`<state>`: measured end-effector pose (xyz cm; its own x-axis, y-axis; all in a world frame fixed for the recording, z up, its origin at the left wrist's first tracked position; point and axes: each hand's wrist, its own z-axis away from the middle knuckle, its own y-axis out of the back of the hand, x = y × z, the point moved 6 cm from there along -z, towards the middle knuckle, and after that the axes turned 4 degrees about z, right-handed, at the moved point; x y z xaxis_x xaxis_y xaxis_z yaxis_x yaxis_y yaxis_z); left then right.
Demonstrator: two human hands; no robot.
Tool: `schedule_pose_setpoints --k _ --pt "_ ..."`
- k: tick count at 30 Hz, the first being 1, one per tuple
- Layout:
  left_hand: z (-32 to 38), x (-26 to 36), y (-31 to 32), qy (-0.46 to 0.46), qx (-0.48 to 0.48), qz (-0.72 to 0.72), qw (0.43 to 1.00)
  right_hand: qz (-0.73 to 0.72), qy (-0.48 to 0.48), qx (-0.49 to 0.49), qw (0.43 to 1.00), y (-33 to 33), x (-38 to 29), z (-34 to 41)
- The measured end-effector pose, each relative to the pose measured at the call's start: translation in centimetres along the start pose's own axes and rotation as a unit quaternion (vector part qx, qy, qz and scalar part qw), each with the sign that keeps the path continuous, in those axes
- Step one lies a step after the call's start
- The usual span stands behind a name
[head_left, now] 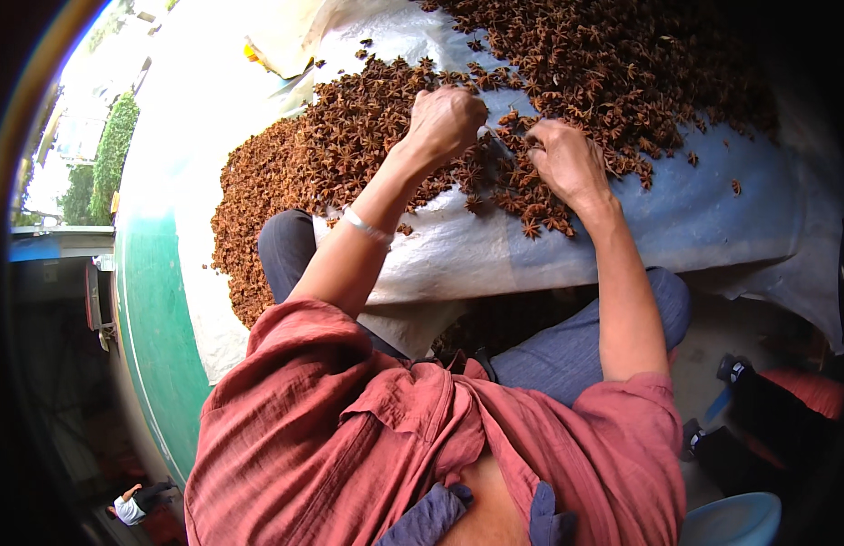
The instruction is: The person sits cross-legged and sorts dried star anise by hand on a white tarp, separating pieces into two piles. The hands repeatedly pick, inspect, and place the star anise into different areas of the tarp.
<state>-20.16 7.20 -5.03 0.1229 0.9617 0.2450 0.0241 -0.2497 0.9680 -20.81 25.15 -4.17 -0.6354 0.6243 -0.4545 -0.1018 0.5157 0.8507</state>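
Observation:
Dried star anise lies before me on a pale plastic sheet (435, 239). One heap (357, 130) spreads to the left, while a larger, darker heap (599, 75) fills the upper right. A small cluster of star anise (528, 188) sits between them, in front of my hands. My left hand (448, 116) is curled over the right edge of the left heap, knuckles up; its fingertips are mostly hidden. My right hand (569, 160) bends over the small cluster, thumb and forefinger curled toward it. Whether either hand pinches a piece is unclear. A silvery bracelet (365, 225) circles my left wrist.
My knees (285, 249) press close to the sheet's near edge. A green surface with white lines (152, 307) stretches to the left. Another person's dark-trousered legs (770, 423) and a blue plastic stool (733, 520) are at lower right. A distant person (130, 508) is at lower left.

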Motion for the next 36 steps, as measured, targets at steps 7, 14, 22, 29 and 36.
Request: schedule_pose_setpoints --k 7,14,22,29,36 --pt "-1.4 2.7 -3.8 0.003 -0.052 -0.078 0.996 0.007 -0.041 0.030 0.999 0.8 0.9 -0.2" --pt "0.5 0.3 0.7 -0.011 0.042 0.159 0.986 -0.088 -0.041 0.092 0.991 1.2 0.6 -0.7" --pt "1.1 3.1 1.5 -0.038 0.025 0.160 0.986 -0.269 -0.003 0.075 0.960 -2.2 -1.4 -1.3" --pt "1.5 4.2 2.8 0.008 0.015 0.305 0.952 -0.232 -0.050 0.144 0.961 -0.4 -1.6 -1.1" --pt "6.0 4.1 2.0 0.131 -0.115 0.654 0.737 -0.520 -0.100 -0.002 0.848 -0.6 -3.3 0.7"
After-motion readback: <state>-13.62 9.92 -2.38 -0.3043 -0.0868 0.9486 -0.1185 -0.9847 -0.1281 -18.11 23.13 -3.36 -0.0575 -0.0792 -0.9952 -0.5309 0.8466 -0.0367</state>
